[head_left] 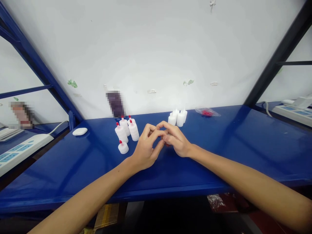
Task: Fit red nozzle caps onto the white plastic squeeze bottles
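The left hand (146,149) and the right hand (179,139) are meeting above the blue surface (97,162), fingers curling inward around something mostly hidden. A bit of red (167,145) is showing beneath the fingertips; I cannot tell what it is, or how firmly either hand is closing. Beside the left hand, red-tipped white bottles (133,130) are standing upright, a short squat one (123,148) sitting nearest the person. White bottles without red tips (180,119) are clustering beyond the right hand, near a clear bag (215,113) holding red pieces. The bottles are looking light, smooth and probably squeezable, likely tipping easily; their lower sides are offering the best hold, with gentle pressure sparing the narrow tips.
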Demonstrator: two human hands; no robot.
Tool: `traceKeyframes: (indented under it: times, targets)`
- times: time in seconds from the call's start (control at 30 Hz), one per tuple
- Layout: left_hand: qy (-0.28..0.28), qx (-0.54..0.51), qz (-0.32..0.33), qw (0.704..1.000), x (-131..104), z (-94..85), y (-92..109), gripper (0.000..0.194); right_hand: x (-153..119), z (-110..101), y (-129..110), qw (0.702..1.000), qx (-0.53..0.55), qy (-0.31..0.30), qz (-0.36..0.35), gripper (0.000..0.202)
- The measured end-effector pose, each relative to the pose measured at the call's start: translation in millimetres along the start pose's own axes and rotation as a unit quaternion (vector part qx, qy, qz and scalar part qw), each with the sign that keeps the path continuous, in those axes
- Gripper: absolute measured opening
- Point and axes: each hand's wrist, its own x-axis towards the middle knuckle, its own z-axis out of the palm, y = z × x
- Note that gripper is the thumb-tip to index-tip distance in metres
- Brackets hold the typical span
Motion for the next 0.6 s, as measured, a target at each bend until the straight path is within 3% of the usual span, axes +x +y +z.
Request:
traceKeyframes:
  times: [0.1, 0.17, 0.23, 0.37, 0.47, 0.6]
  targets:
    - [-0.011, 0.049, -0.017, 0.999, -0.5, -19.6, 1.6, 0.008, -0.7, -0.9, 1.2, 0.999, -0.043, -0.022, 0.01, 0.037]
    - [0.012, 0.101, -0.059, 0.993, -4.4, -41.8, 2.2, 0.007, -1.1, -1.6, 1.7, 0.995, -0.095, -0.035, 0.024, 0.04]
    - [0.044, 0.145, -0.122, 0.981, -11.6, -67.8, 1.3, 0.012, -1.1, -1.3, 1.2, 0.987, -0.15, -0.039, 0.037, 0.037]
    - [0.016, 0.186, -0.299, 0.936, -30.7, -110.5, -5.0, 0.019, 1.1, 1.7, -1.8, 0.969, -0.239, -0.041, 0.044, 0.029]
    - [-0.051, 0.177, -0.344, 0.921, -42.5, -122.3, -10.9, 0.024, 3.6, 2.6, -2.0, 0.95, -0.305, -0.029, 0.064, 0.024]
    - [-0.099, 0.182, -0.34, 0.917, -49.3, -121.0, -18.0, 0.027, 6.5, -1.6, 4.8, 0.901, -0.421, -0.016, 0.107, 0.023]
